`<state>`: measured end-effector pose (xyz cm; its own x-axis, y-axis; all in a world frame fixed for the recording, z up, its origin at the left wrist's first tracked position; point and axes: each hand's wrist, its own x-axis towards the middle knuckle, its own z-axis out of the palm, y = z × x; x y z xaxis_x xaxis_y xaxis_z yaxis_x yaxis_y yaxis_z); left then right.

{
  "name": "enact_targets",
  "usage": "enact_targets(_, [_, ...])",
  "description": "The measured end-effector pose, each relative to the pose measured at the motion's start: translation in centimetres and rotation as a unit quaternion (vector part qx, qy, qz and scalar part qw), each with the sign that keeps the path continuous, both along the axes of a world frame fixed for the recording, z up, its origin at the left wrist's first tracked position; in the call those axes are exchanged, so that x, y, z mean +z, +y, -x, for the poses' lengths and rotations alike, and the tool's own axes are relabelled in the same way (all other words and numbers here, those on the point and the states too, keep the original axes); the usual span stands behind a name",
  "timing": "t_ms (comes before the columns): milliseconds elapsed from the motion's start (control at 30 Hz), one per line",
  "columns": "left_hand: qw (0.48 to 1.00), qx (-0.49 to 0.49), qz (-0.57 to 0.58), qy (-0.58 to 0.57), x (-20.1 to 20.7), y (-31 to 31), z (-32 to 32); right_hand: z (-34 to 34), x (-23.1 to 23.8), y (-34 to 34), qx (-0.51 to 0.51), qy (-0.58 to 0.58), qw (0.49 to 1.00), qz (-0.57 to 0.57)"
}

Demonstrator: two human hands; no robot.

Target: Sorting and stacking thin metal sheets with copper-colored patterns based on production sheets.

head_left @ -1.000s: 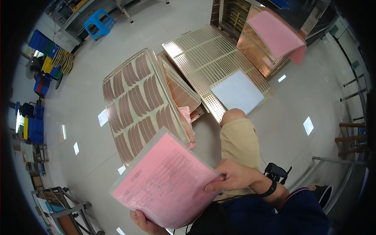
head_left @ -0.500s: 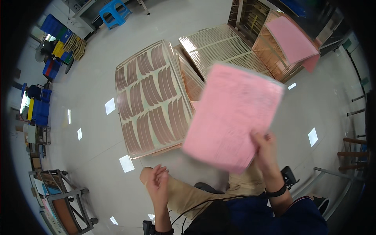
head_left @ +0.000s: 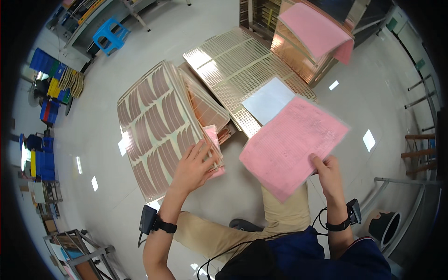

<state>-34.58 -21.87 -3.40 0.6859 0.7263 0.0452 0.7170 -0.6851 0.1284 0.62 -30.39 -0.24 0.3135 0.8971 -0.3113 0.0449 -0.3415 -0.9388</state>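
My right hand (head_left: 329, 175) pinches the lower right edge of a pink printed sheet (head_left: 291, 144) in a clear sleeve, thumb on top. The sheet is held out in front of my knees. My left hand (head_left: 192, 166) is open, fingers spread over the near right corner of a stack of flat panels (head_left: 156, 109) with rows of curved brown strips. Whether the fingertips press on the panel, I cannot tell. Another pink sheet (head_left: 215, 172) sticks out from the stack beside that hand. A white sheet (head_left: 269, 99) lies on the perforated metallic panels (head_left: 233, 63) beyond.
Copper-coloured panels (head_left: 294, 51) lean upright at the back right, a pink sheet (head_left: 315, 28) draped over them. At the far left stands a blue stool (head_left: 110, 36). Metal-framed carts (head_left: 86, 254) are at the lower left, and a metal rail (head_left: 406, 184) is at the right.
My left hand has moved up and forward to the panel stack's corner. The pink sheet in my right hand has swung lower and to the right. A white sheet now shows on the perforated panels.
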Motion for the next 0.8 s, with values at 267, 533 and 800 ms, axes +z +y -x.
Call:
enact_targets(267, [0.994,-0.100,0.037,0.017,1.2,2.9,-0.6,-1.3,-1.4,0.4,-0.033,0.011,0.999,0.015])
enact_targets(533, [0.992,-0.092,0.049,0.068,0.1,2.7,-1.2,-0.3,-2.0,1.0,0.038,0.052,0.998,0.028])
enact_targets(800, [0.994,-0.089,0.043,0.041,1.0,2.2,-1.8,0.4,-2.1,1.0,0.036,0.122,0.992,-0.004])
